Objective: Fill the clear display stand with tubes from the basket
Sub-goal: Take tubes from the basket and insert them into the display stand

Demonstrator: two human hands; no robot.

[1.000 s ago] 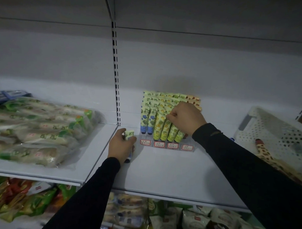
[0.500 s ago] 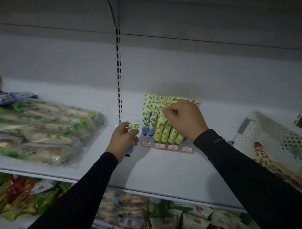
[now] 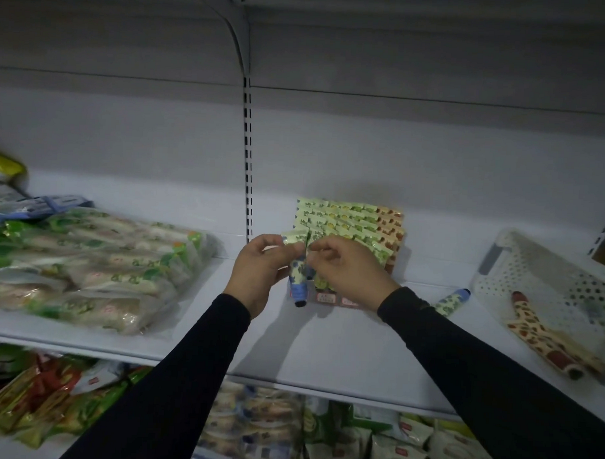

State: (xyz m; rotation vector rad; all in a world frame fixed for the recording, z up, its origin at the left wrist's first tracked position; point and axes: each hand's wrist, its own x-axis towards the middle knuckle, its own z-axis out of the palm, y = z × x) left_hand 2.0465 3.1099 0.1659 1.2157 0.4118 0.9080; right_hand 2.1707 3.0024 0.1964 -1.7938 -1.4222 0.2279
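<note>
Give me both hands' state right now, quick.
Left hand: holds the blue-capped tube, cap down, in front of the display stand.
Right hand: fingers pinch the same tube's top edge.

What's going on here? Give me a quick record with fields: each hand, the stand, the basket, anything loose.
left hand: grips a blue-capped tube, cap pointing down
right hand: fingers pinch at the same tube's top edge
display stand: on the shelf, rows of upright tubes, mostly green, brown ones at the right
basket: white, perforated, at the right; holds a giraffe-patterned tube
loose tube: lies on the shelf between stand and basket
left of shelf: bagged goods
</note>
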